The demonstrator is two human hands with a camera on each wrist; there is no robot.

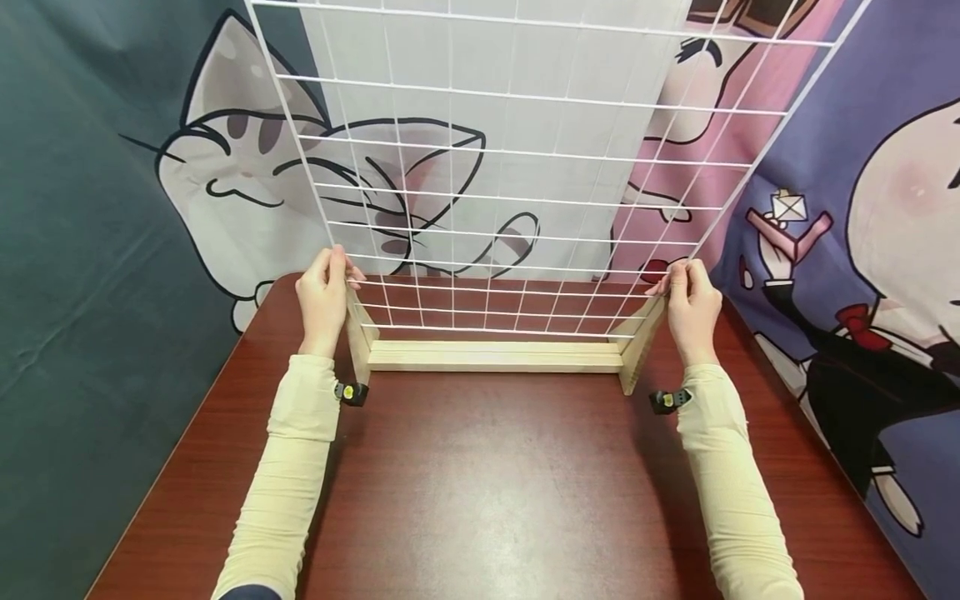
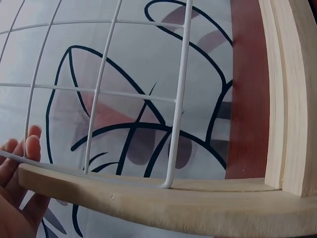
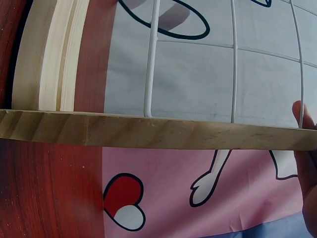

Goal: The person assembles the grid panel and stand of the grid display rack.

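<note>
A white wire grid panel [image 1: 450, 88] leans back inside a pale wooden stand. The stand has a grooved crossbar [image 1: 495, 357] joining a left upright [image 1: 358, 343] and a right upright [image 1: 641, 346]. At the upper end of the left upright, my left hand [image 1: 322, 296] pinches the grid's side wire against the wood. My right hand [image 1: 693, 312] grips the opposite side wire and upright in the same way. The grid's lower corner rests along the wooden side piece [image 2: 223, 210] in the left wrist view, apart from the crossbar. Only part of the right hand [image 3: 308, 171] shows in its wrist view.
The stand is on a reddish-brown table [image 1: 487, 483]. Behind it and at both sides hangs a cloth printed with cartoon figures [image 1: 795, 367]. Small black cameras sit on the left wrist [image 1: 352, 392] and the right wrist [image 1: 666, 402].
</note>
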